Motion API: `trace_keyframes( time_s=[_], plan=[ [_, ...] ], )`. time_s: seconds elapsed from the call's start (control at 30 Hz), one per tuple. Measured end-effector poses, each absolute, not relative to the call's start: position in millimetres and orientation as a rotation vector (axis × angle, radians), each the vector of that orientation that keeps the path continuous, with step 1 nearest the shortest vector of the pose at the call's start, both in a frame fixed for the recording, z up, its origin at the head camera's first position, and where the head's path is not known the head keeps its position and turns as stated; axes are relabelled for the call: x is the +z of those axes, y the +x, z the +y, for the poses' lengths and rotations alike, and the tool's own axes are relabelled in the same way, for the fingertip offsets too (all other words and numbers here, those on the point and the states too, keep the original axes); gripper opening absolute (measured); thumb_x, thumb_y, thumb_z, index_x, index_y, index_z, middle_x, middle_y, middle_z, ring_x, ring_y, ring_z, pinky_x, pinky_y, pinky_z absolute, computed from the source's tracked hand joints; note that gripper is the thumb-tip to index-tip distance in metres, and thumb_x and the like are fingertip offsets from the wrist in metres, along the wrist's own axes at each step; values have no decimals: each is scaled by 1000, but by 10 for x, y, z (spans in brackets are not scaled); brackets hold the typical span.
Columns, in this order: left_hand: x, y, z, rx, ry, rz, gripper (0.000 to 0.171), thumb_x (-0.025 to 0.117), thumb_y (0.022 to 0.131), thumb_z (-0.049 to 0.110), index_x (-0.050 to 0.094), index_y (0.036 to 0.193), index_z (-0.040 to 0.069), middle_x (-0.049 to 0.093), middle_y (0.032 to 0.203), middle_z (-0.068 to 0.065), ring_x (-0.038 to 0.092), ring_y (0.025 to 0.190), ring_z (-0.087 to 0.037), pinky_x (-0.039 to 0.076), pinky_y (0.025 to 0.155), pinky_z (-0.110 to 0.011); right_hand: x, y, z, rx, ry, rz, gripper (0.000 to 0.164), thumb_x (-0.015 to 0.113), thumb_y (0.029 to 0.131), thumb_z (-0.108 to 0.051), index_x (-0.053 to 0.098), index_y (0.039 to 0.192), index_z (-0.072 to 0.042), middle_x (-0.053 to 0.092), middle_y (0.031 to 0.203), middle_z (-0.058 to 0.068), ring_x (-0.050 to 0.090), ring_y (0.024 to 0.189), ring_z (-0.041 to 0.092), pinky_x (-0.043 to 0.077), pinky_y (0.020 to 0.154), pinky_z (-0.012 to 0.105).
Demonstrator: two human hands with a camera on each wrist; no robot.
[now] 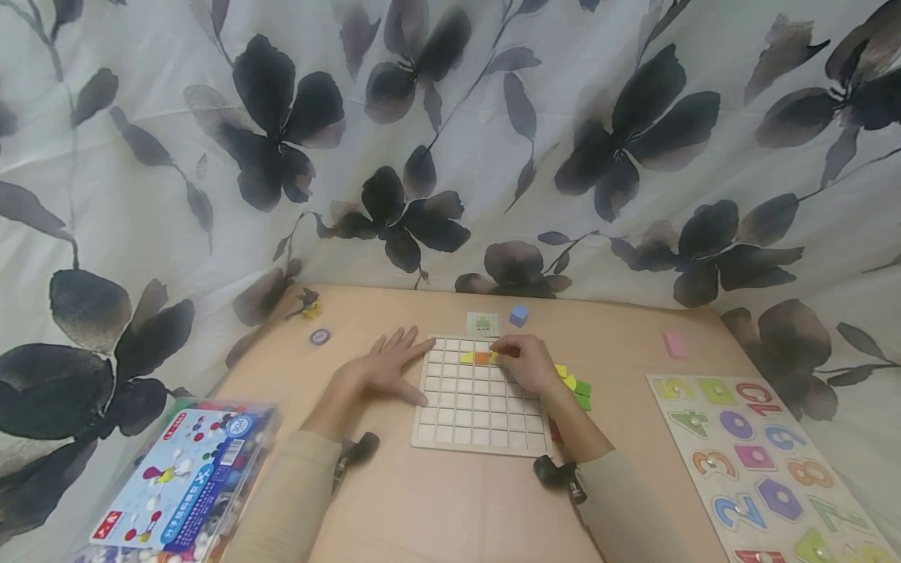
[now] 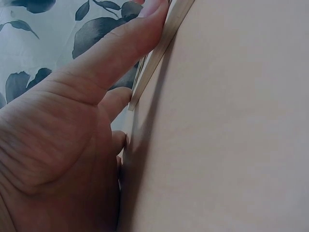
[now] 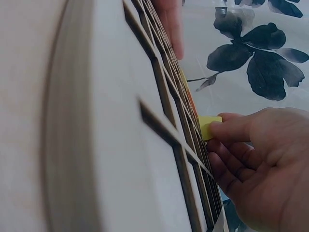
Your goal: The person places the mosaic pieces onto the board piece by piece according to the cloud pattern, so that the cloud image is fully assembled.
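A pale wooden grid board [image 1: 445,435] lies on the table between the two hands. My left hand [image 1: 383,369] is spread at its left side, thumb and index finger straight and touching the edge. Near the far side of the grid, a yellow piece [image 1: 467,358] and an orange square [image 1: 482,358] sit side by side in the cells. Just right of them, my right hand [image 1: 529,366] pinches a small yellow block [image 3: 206,128] between thumb and fingers, right at the grid surface in the right wrist view. The curled fingers hide part of that block.
Yellow blocks [image 1: 570,381] and green blocks [image 1: 583,388] lie right of the board, partly behind the right forearm. A patterned card [image 1: 482,324] and blue cube [image 1: 519,315] stand beyond it. A number puzzle [image 1: 718,438] lies right, a plastic box [image 1: 190,477] left.
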State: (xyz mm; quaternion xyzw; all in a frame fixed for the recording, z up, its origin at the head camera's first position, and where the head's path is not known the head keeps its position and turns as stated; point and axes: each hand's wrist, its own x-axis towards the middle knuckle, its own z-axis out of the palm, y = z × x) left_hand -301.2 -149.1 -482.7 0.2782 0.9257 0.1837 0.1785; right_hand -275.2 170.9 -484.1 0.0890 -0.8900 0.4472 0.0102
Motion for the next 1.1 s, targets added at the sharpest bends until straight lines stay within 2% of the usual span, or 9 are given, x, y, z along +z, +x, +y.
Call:
trace_keyframes(
  time_s=[0.43, 0.67, 0.9, 1.1],
  plan=[
    [-4819, -3002, -1486, 513, 793, 2626, 122, 79, 72, 76, 18, 168, 32, -5, 176, -15, -9, 162, -39, -6, 128, -64, -4856, -2740, 1708, 1349, 283, -2811, 23, 72, 96, -5, 78, 117, -9, 75, 117, 8, 68, 109, 25, 56, 98, 45],
    [-4831, -3010, -1493, 536, 799, 2622, 122, 80, 72, 75, 19, 168, 31, -4, 175, -17, -8, 162, -41, -6, 128, -66, -4862, -2736, 1708, 1226, 351, -2870, 28, 72, 96, -6, 76, 124, -6, 71, 114, 8, 65, 102, 23, 55, 92, 42],
    [-4866, -3017, -1500, 559, 789, 2610, 125, 79, 70, 79, 17, 168, 31, -6, 176, -17, -11, 162, -42, -10, 127, -65, -4865, -2744, 1711, 1147, 419, -2880, 29, 72, 95, -6, 76, 123, -3, 71, 109, 9, 63, 97, 22, 55, 90, 43],
    [-4872, -3014, -1508, 594, 810, 2617, 125, 77, 69, 81, 20, 168, 31, -3, 176, -18, -8, 161, -44, -8, 127, -68, -4853, -2737, 1711, 1157, 420, -2879, 31, 74, 94, -8, 75, 123, -1, 71, 107, 9, 63, 94, 21, 54, 86, 39]
  ],
)
